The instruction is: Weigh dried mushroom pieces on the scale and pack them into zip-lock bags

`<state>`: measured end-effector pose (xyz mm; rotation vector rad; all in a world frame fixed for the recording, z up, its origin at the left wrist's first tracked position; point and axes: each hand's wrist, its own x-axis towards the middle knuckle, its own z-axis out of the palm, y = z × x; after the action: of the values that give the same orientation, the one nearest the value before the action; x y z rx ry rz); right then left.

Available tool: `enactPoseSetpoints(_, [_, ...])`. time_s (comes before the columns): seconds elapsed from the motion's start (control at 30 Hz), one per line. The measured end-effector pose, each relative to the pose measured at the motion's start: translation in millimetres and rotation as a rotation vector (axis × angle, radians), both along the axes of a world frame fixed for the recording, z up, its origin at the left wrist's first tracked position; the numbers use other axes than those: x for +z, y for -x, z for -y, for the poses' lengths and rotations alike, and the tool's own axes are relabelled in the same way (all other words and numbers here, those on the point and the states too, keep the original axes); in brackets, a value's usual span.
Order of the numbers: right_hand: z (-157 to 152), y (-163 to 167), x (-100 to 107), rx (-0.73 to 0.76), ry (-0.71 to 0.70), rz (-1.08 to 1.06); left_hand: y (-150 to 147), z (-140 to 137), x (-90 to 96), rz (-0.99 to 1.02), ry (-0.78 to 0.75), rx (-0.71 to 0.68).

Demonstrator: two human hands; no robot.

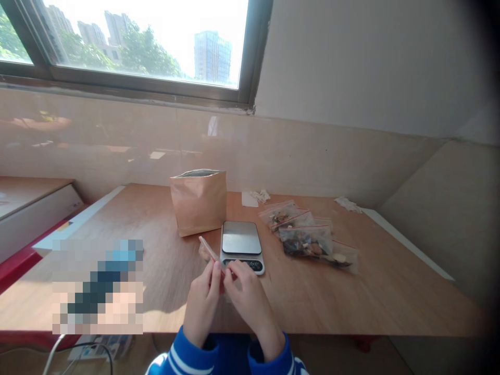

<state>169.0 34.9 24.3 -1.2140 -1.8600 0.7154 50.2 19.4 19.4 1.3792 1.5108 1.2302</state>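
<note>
A small bag [208, 248] is held by both hands just off the front left corner of the scale [241, 237]; whether the scale is touched by it cannot be told. Its red-striped top edge is pinched between the closed thumb and fingertips of the left hand [203, 297]. The thumb and fingertips of the right hand [250, 294] are also brought together at the near end of that edge, in front of the scale, and part of the control panel [250, 266] is hidden behind them. Something brown is seen inside the bag. Behind and to the left of the scale, a brown pouch [198, 205] is stood upright, open at the top. To its right, several filled bags [307, 242] are heaped, overlapping. Behind it, white paper [249, 199] is laid near the wall [297, 156].
</note>
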Motion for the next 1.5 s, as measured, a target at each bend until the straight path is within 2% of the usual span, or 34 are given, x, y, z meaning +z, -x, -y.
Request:
enactPoseSetpoints(0.07, [-1,-2,-3,0.012,-0.006,0.067,-1,2,0.4,-0.044,-0.003,-0.008])
enactPoseSetpoints(0.17, [-1,-7,-5,0.009,0.061,0.083,-1,3,2.2,-0.112,0.015,-0.047])
enactPoseSetpoints(0.3, [1,-12,-4,-0.015,0.116,0.006,3,5,10.9,-0.115,0.023,-0.219])
enactPoseSetpoints(0.4, [0,-16,-5,-0.058,0.071,-0.057,8,8,16.7,-0.107,0.024,-0.301])
enactPoseSetpoints(0.47, [-1,-21,-8,-0.209,0.012,-0.111,13,10,17.7,-0.133,0.026,-0.24])
enactPoseSetpoints(0.57, [-4,-35,-11,-0.478,-0.054,-0.251,23,12,16.3,-0.185,0.014,-0.047])
enactPoseSetpoints(0.7, [-4,-42,-10,-0.539,-0.049,-0.391,34,11,13.9,-0.181,-0.021,0.033])
enactPoseSetpoints(0.8, [-2,-34,-6,-0.522,0.01,-0.542,32,6,9.1,0.012,-0.036,0.008])
enactPoseSetpoints(0.87, [1,-27,-2,-0.431,0.074,-0.67,28,2,3.3,0.254,-0.009,-0.009])
enactPoseSetpoints(1.0, [7,-17,5,-0.122,0.155,-0.843,11,-4,-8.3,0.807,0.114,0.118])
enactPoseSetpoints(1.07, [10,-13,8,0.047,0.175,-0.869,2,-5,-10.9,1.0,0.248,0.056])
enactPoseSetpoints(1.17, [12,-9,8,0.159,0.228,-0.831,-8,-4,-11.3,1.205,0.369,-0.162])
enactPoseSetpoints(1.23, [10,-9,5,0.083,0.253,-0.762,-10,-5,-11.2,1.285,0.38,-0.22])
enactPoseSetpoints(1.3, [5,-11,-1,-0.097,0.202,-0.635,-11,-9,-11.5,1.267,0.35,-0.155])
enactPoseSetpoints(1.37, [0,-15,-8,-0.266,0.104,-0.444,-9,-15,-12.1,1.143,0.286,-0.029])
enactPoseSetpoints(1.43, [-5,-20,-15,-0.367,0.03,-0.254,-7,-23,-12.8,0.969,0.214,0.062])
enactPoseSetpoints(1.5, [-7,-25,-19,-0.444,0.002,-0.158,-2,-30,-14.2,0.827,0.167,0.095])
